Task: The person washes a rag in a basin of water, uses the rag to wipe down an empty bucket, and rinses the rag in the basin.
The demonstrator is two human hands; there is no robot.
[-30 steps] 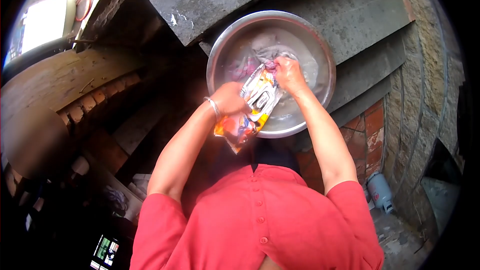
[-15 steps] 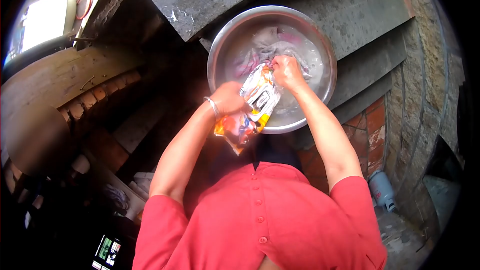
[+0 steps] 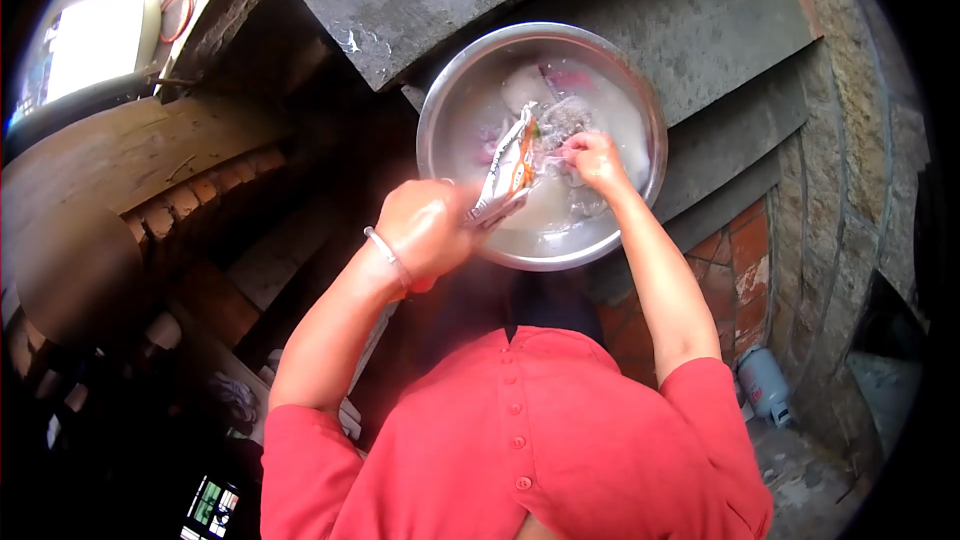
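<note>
A round metal basin (image 3: 655,155) holds cloudy water and wet cloth (image 3: 568,115) in grey, white and pink. Over its near left rim, my left hand (image 3: 425,230), with a bracelet at the wrist, is closed around a printed plastic packet (image 3: 515,165). The packet is tilted, its far end over the water. Inside the basin on the right, my right hand (image 3: 597,160) has its fingers pinched together at a bit of the pinkish wet cloth, just beside the packet.
Grey stone steps (image 3: 690,40) lie behind and right of the basin. A stone wall (image 3: 850,170) runs along the right. A grey-blue gas cylinder (image 3: 763,385) stands at the lower right, near red floor tiles (image 3: 750,275). A curved ledge (image 3: 130,155) is at left.
My left hand has turned and moved left and up, tilting the packet more upright. My right hand has come away from the packet, lower and to the right.
</note>
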